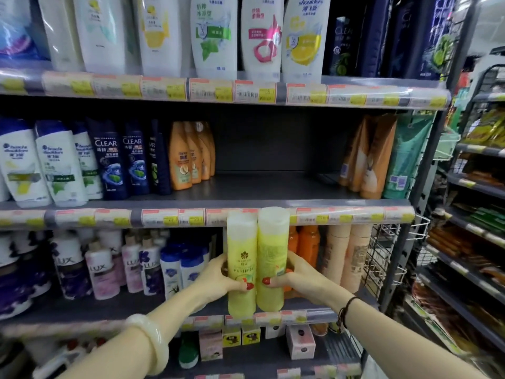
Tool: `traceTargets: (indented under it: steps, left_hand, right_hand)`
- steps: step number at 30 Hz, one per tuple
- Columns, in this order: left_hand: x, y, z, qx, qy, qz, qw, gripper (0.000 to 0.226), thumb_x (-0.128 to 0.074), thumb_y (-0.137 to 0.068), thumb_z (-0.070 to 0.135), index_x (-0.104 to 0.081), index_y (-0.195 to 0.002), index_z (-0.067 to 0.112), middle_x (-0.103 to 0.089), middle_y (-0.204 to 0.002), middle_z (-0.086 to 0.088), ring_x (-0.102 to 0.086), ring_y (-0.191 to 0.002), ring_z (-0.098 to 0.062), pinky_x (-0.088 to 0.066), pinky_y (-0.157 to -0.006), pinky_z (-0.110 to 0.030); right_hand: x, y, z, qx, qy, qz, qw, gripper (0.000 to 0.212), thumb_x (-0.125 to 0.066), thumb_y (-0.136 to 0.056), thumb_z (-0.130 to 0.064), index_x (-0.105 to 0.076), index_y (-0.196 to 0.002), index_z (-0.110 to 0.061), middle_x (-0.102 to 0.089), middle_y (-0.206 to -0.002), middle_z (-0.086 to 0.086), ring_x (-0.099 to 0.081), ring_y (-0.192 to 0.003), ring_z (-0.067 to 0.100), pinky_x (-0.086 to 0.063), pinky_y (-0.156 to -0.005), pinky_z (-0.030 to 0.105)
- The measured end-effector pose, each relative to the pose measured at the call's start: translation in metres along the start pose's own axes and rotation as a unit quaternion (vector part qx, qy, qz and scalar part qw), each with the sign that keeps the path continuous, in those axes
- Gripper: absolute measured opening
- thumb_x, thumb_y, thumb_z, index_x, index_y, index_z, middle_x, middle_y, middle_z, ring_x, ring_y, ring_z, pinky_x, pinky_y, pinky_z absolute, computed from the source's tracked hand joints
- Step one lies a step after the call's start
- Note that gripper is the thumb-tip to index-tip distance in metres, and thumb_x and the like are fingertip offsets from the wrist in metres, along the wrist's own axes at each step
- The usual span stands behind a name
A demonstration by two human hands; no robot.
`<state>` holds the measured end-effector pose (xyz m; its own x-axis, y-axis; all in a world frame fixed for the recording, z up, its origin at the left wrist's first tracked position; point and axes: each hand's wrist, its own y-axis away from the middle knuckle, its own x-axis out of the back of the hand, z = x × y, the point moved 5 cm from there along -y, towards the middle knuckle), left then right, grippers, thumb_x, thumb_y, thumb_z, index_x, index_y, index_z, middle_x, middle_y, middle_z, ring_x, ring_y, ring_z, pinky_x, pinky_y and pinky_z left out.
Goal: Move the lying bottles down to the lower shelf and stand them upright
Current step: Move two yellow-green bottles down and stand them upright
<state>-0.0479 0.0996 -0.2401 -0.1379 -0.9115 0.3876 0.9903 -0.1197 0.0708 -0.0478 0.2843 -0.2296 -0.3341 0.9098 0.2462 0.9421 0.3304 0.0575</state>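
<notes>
Two yellow bottles stand upright side by side at the front of the lower shelf (114,310). My left hand (218,277) grips the left yellow bottle (241,258), the one with a flower logo. My right hand (297,277) grips the right yellow bottle (272,250). Their white caps overlap the price strip of the middle shelf (273,184), which has a wide bare gap above them. Both bottle bases sit near the lower shelf's front edge.
LUX bottles (102,269) and blue-capped bottles (188,266) stand left of my hands; orange bottles (308,242) and peach tubes (352,255) stand right. Orange bottles (180,157) and pouches (374,160) flank the gap above. A wire rack (388,258) juts out at right.
</notes>
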Motion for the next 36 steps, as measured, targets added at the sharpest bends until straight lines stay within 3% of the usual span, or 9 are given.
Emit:
traceTargets:
  steps: [3,9,12,15,21,24,27,32,36]
  left_hand:
    - [-0.007,-0.007,-0.02,0.006,-0.017,0.015,1.0,0.062,-0.086,-0.057,0.013,-0.054,-0.109,0.029,-0.069,-0.109,0.001,-0.064,-0.106,-0.02,-0.051,-0.097,-0.043]
    - [-0.011,-0.029,-0.041,-0.001,-0.019,0.031,0.999,0.061,-0.083,-0.063,0.003,-0.051,-0.111,0.023,-0.065,-0.107,0.0,-0.06,-0.111,-0.023,-0.048,-0.097,-0.039]
    - [-0.011,-0.04,-0.046,-0.002,-0.017,0.038,0.999,0.064,-0.082,-0.064,0.001,-0.052,-0.119,0.017,-0.065,-0.114,-0.004,-0.059,-0.115,-0.023,-0.047,-0.097,-0.036]
    - [-0.014,-0.047,-0.052,0.003,-0.019,0.039,0.999,0.071,-0.08,-0.066,-0.001,-0.047,-0.128,0.014,-0.062,-0.118,-0.001,-0.056,-0.115,-0.019,-0.045,-0.096,-0.032]
    - [-0.01,-0.061,-0.052,-0.008,-0.007,0.032,0.999,0.072,-0.08,-0.064,-0.003,-0.05,-0.126,0.017,-0.065,-0.12,-0.005,-0.059,-0.115,-0.022,-0.048,-0.101,-0.047]
    - [-0.009,-0.064,-0.052,-0.015,-0.016,0.023,1.0,0.07,-0.081,-0.064,-0.002,-0.051,-0.123,0.019,-0.067,-0.113,0.001,-0.06,-0.113,-0.021,-0.049,-0.099,-0.045]
    - [-0.008,-0.064,-0.053,-0.013,-0.02,0.022,0.999,0.066,-0.08,-0.064,-0.002,-0.051,-0.116,0.025,-0.065,-0.102,0.011,-0.06,-0.109,-0.019,-0.051,-0.097,-0.044]
    - [-0.003,-0.062,-0.064,0.012,0.008,0.04,0.999,0.064,-0.08,-0.064,-0.001,-0.052,-0.114,0.026,-0.067,-0.116,-0.002,-0.061,-0.113,-0.024,-0.052,-0.095,-0.051]
    - [0.003,-0.062,-0.063,0.023,0.007,0.053,0.998,0.068,-0.076,-0.068,-0.005,-0.049,-0.126,0.017,-0.063,-0.123,-0.008,-0.057,-0.117,-0.027,-0.049,-0.098,-0.049]
  right_hand:
    - [-0.004,-0.011,0.023,-0.003,0.005,0.006,1.0,0.06,-0.074,-0.073,0.002,-0.051,-0.125,-0.016,-0.068,-0.114,-0.001,-0.065,-0.103,0.01,-0.055,-0.085,0.027]
    - [-0.004,-0.04,0.055,0.013,0.005,0.044,0.999,0.065,-0.076,-0.068,0.002,-0.051,-0.125,-0.015,-0.066,-0.116,0.001,-0.061,-0.111,0.019,-0.052,-0.096,0.039]
    - [-0.005,-0.052,0.067,0.015,0.002,0.048,0.999,0.061,-0.075,-0.071,0.003,-0.05,-0.122,-0.018,-0.064,-0.112,-0.004,-0.06,-0.108,0.013,-0.052,-0.09,0.032]
    - [-0.004,-0.06,0.08,0.012,-0.004,0.056,0.998,0.059,-0.074,-0.072,0.003,-0.05,-0.122,-0.015,-0.065,-0.11,-0.004,-0.062,-0.102,0.009,-0.053,-0.091,0.035]
    - [-0.002,-0.074,0.088,-0.002,-0.034,0.049,0.998,0.053,-0.072,-0.076,0.002,-0.047,-0.116,-0.023,-0.063,-0.109,-0.005,-0.061,-0.098,0.011,-0.056,-0.077,0.037]
    - [-0.001,-0.077,0.09,-0.002,-0.035,0.048,0.998,0.051,-0.072,-0.076,0.0,-0.049,-0.113,-0.027,-0.063,-0.114,0.0,-0.062,-0.106,0.02,-0.056,-0.084,0.047]
    - [-0.002,-0.08,0.09,0.003,-0.017,0.046,0.999,0.049,-0.073,-0.076,-0.001,-0.05,-0.112,-0.025,-0.065,-0.11,-0.002,-0.062,-0.102,0.016,-0.056,-0.086,0.045]
    - [-0.002,-0.083,0.093,0.006,-0.006,0.059,0.998,0.057,-0.074,-0.074,-0.002,-0.05,-0.125,-0.011,-0.066,-0.119,0.006,-0.062,-0.11,0.021,-0.052,-0.095,0.047]
    - [-0.005,-0.087,0.095,-0.001,-0.007,0.06,0.998,0.055,-0.075,-0.074,-0.003,-0.05,-0.123,-0.011,-0.066,-0.118,0.006,-0.063,-0.11,0.021,-0.051,-0.095,0.05]
